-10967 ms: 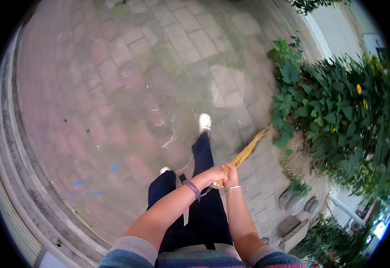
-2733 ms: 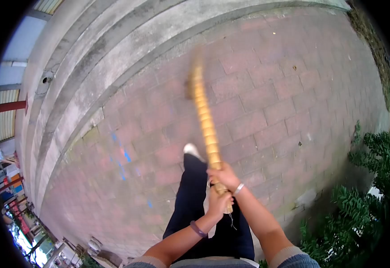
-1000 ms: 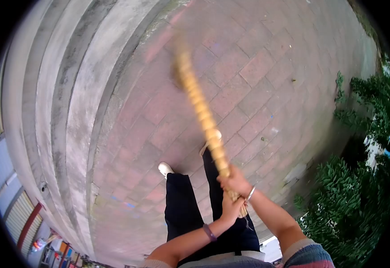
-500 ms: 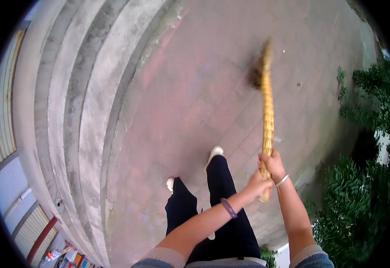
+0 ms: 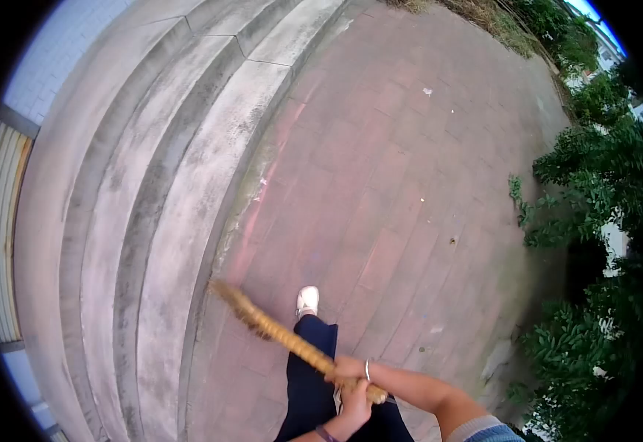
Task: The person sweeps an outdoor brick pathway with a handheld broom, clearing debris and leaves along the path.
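A straw broom slants across the front of my legs. Its brush end points to the left, close to the foot of the steps, and looks slightly smeared by motion. Near the handle's butt, my left hand, with a dark bracelet on the wrist, is closed around it. My right hand, wearing a pale bangle, grips the handle just further up toward the brush. Below the broom, one white shoe and dark trousers show.
Curved concrete steps rise along the left. Reddish paving stretches ahead, with small scraps of litter on it. Leafy bushes line the right side, and dry grass edges the far end.
The broom has swung from pointing ahead on the right to pointing left toward the steps. Both hands moved left and down with it, still gripping. The view has shifted along the paving.
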`<state>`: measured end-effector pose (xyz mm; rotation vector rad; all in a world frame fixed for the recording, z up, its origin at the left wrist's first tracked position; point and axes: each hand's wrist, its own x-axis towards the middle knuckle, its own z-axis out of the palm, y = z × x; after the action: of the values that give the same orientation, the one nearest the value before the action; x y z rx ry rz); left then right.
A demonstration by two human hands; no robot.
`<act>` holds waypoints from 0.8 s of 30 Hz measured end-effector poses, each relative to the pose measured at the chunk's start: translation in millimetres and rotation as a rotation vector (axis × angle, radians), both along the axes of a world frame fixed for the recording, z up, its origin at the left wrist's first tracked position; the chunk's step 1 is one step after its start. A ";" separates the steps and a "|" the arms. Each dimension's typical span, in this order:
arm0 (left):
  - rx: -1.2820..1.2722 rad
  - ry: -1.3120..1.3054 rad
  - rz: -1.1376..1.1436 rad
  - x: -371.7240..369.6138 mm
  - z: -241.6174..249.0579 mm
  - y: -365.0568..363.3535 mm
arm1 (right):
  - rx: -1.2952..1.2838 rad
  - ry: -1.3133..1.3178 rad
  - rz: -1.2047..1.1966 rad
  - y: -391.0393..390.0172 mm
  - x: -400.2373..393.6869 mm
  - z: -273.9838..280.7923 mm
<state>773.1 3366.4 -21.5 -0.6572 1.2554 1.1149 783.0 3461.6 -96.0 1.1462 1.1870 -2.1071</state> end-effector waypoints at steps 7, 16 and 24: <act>0.399 -0.050 -0.512 -54.1 -9.6 206.2 | 0.156 -0.210 -0.596 199.7 1.0 16.8; 0.532 0.023 -1.244 -95.2 21.6 247.2 | 0.195 -0.033 -1.599 189.6 1.6 83.5; 0.179 -0.456 -1.735 -98.7 56.0 133.6 | -0.286 -0.034 -2.215 -14.6 -0.6 88.6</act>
<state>674.4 3500.0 34.4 0.3892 0.8200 -0.3775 782.4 3447.0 -7.4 2.7615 -1.3699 -2.9308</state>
